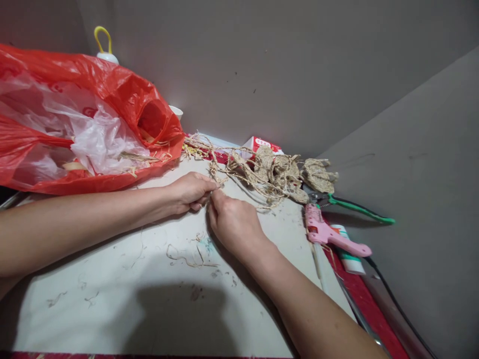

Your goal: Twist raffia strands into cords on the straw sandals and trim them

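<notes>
My left hand (pixel 194 192) and my right hand (pixel 235 224) meet over the white board, fingertips almost touching. Both are closed in a pinch around a thin straw cord (pixel 216 172), whose strands show just beyond the fingertips. The part between my fingers is mostly hidden. Behind and to the right of my hands lies a tangle of twisted straw cord (pixel 247 174). Several woven straw pieces (pixel 264 162) are heaped with it, and another woven piece (pixel 318 174) sits at the right end of the heap.
A red plastic bag (pixel 123 82) with straw and clear plastic fills the left. At right lie a pink glue gun (pixel 318 227), green-handled pliers (pixel 359 207) and a white tube (pixel 352 262). Straw scraps (pixel 192 259) dot the white board (pixel 93 319). Grey walls (pixel 299 75) rise behind.
</notes>
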Motion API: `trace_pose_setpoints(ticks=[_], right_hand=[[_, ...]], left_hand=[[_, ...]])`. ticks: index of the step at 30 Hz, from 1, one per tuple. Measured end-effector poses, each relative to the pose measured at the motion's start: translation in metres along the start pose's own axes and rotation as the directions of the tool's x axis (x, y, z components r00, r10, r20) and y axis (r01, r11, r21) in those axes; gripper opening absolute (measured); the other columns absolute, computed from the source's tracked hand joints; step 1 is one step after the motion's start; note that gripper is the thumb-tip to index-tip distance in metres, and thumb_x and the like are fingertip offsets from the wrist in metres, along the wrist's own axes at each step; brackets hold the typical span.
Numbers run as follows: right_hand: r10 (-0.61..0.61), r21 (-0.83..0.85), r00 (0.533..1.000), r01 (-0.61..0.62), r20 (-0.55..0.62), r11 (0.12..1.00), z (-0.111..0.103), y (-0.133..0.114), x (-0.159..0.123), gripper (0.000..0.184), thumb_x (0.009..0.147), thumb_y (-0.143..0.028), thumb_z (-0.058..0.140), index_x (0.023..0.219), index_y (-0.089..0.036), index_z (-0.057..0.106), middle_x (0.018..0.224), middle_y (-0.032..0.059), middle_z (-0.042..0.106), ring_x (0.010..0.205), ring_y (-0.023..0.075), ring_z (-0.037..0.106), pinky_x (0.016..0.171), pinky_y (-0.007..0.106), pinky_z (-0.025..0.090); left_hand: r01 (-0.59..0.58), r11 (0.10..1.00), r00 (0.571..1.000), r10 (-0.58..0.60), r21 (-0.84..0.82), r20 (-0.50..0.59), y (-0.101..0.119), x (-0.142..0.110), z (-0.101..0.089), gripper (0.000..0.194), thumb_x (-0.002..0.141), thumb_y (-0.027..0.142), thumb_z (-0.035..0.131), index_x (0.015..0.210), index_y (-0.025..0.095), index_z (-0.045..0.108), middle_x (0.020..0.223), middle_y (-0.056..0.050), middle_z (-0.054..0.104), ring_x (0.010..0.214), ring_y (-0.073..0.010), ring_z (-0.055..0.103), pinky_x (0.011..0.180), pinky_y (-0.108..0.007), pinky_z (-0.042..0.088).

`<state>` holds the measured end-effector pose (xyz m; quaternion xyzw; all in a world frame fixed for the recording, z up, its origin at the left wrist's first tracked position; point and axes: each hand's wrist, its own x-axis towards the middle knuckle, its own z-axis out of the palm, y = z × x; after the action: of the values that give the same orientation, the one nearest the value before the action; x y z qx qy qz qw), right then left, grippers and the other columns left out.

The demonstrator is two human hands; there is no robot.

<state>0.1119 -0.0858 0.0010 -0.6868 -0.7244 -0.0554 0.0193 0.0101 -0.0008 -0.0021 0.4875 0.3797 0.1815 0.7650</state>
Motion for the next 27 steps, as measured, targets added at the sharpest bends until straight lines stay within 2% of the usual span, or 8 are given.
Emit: trace_pose_setpoints(ticks=[5,9,11,13,15,16,23,27], right_hand=[[-0.18,0.085,0.98,0.172,0.087,0.981,-0.011,-0.014,-0.012,0.021,0.089,-0.016,0.039,0.091,-0.014,0.06,0.075,0.0088,0.069,0.056,0.0173,0.058,0.05,0.029,0.023],[-0.418,0.485,0.887,0.283,0.195,0.828,-0.036,-0.012,-0.023,0.023,0.087,-0.027,0.049,0.069,-0.017,0.058,0.061,0.0005,0.061,0.053,0.0114,0.049,0.051,0.025,0.028],[-0.396,0.696,0.905,0.185,0.154,0.694,-0.042,-0.002,-0.02,0.032,0.087,-0.034,0.049,0.06,-0.017,0.053,0.053,-0.0028,0.052,0.049,0.0093,0.044,0.049,0.022,0.029],[-0.111,0.819,0.993,0.034,0.037,0.573,-0.039,0.012,-0.01,0.037,0.088,-0.035,0.045,0.056,-0.017,0.048,0.047,-0.004,0.045,0.045,0.0085,0.039,0.047,0.021,0.03],[0.241,0.885,0.969,-0.075,-0.043,0.459,-0.028,0.025,0.004,0.032,0.085,-0.037,0.048,0.059,-0.018,0.05,0.046,-0.004,0.046,0.044,0.0092,0.04,0.046,0.021,0.032],[0.298,0.911,0.954,-0.128,0.005,0.392,-0.021,0.029,0.01,0.028,0.083,-0.037,0.05,0.063,-0.017,0.053,0.049,-0.0028,0.05,0.045,0.0097,0.042,0.046,0.021,0.034],[-0.003,0.887,0.907,-0.412,0.421,-0.207,0.003,0.022,0.024,0.016,0.072,-0.03,0.065,0.071,-0.015,0.059,0.069,0.0024,0.059,0.06,0.0107,0.056,0.056,0.023,0.051],[-0.071,0.824,0.887,-0.45,0.455,-0.344,0.001,0.023,0.026,0.009,0.064,-0.016,0.065,0.069,-0.013,0.057,0.065,-0.0004,0.056,0.044,0.0034,0.04,0.039,0.015,0.038]], left_hand=[[-0.013,0.999,1.0,0.014,0.03,-0.008,0.001,0.0,-0.002,0.023,0.078,0.013,0.052,0.055,0.014,0.05,0.035,0.008,0.026,0.032,-0.0031,0.018,0.036,-0.02,0.009],[-0.024,0.999,0.999,0.023,0.047,0.023,0.005,-0.001,-0.009,0.021,0.078,0.015,0.051,0.057,0.015,0.051,0.035,0.008,0.023,0.032,-0.0037,0.015,0.036,-0.02,0.008],[-0.041,0.998,0.999,0.04,0.054,0.035,0.007,-0.001,-0.012,0.02,0.078,0.016,0.052,0.058,0.015,0.051,0.035,0.009,0.024,0.033,-0.004,0.015,0.036,-0.02,0.008],[-0.062,0.996,0.997,0.058,0.066,0.05,0.008,-0.001,-0.016,0.019,0.077,0.018,0.053,0.058,0.016,0.05,0.036,0.009,0.024,0.033,-0.004,0.015,0.036,-0.02,0.008],[-0.075,0.994,0.995,0.069,0.081,0.068,0.009,-0.001,-0.017,0.019,0.077,0.019,0.054,0.059,0.016,0.05,0.036,0.01,0.023,0.033,-0.0039,0.014,0.036,-0.02,0.007],[-0.076,0.993,0.995,0.069,0.089,0.073,0.009,-0.001,-0.018,0.018,0.077,0.02,0.055,0.06,0.016,0.05,0.036,0.01,0.022,0.033,-0.004,0.014,0.036,-0.02,0.007],[-0.129,0.967,0.99,0.113,0.219,0.084,0.005,-0.003,-0.015,0.023,0.078,0.026,0.054,0.058,0.017,0.047,0.041,0.005,0.044,0.032,-0.004,0.026,0.037,-0.022,0.012],[-0.185,0.941,0.983,0.175,0.283,0.061,0.002,-0.003,-0.013,0.023,0.077,0.025,0.055,0.057,0.016,0.047,0.039,0.008,0.037,0.034,-0.0039,0.024,0.039,-0.022,0.014]])
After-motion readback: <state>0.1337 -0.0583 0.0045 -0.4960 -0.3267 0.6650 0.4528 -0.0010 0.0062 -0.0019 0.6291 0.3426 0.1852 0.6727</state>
